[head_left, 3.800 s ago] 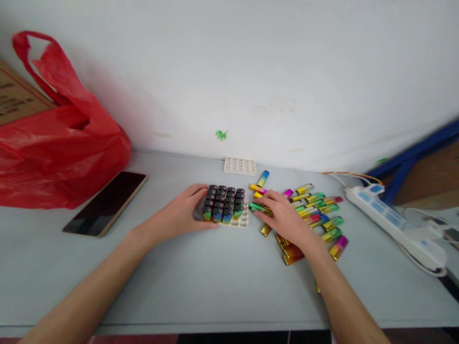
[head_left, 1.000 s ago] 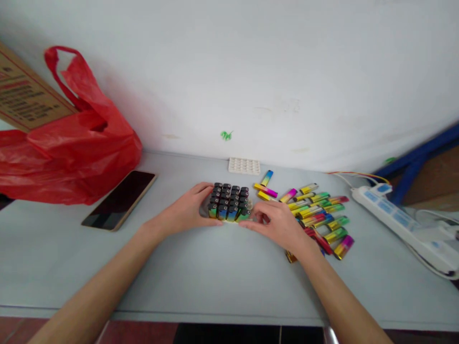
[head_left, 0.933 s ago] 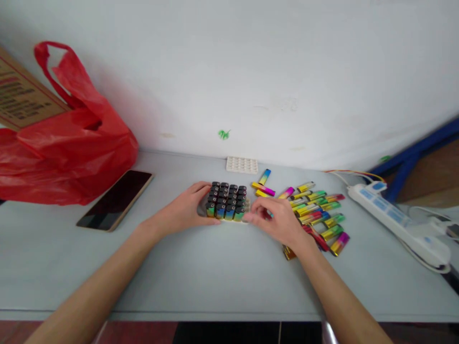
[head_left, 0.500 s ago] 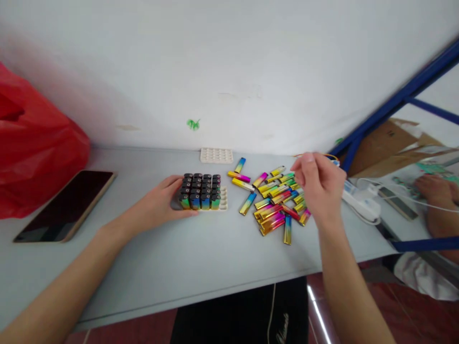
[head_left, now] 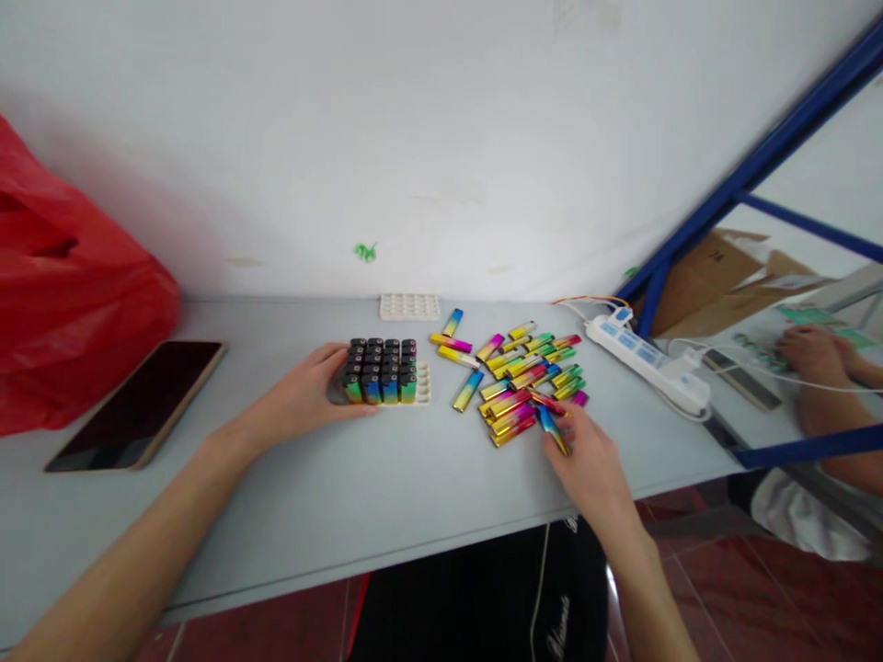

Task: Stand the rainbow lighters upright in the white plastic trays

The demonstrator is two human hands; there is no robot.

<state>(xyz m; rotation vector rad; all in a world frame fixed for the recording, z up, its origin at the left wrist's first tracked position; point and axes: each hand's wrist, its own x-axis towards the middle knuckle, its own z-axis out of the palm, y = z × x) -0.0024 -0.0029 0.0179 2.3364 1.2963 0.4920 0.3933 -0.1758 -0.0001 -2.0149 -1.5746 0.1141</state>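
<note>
L hand (head_left: pixel 300 397) is half-open in a C round the L side of the white tray (head_left: pixel 423 393), prob. steadying it & its upright lighters (head_left: pixel 372 374); free holes show at tray's R end. Well R of tray, R hand (head_left: pixel 586 460) is part-closed, fingertips on a blue lighter (head_left: pixel 553 430), firm grip can't tell. Looks like pick-up step; next move needs secure pinch, clear of loose pile (head_left: pixel 510 405).

Seems a workshop — person (head_left: pixel 831 405) beyond blue frame (head_left: pixel 729 189).
</note>
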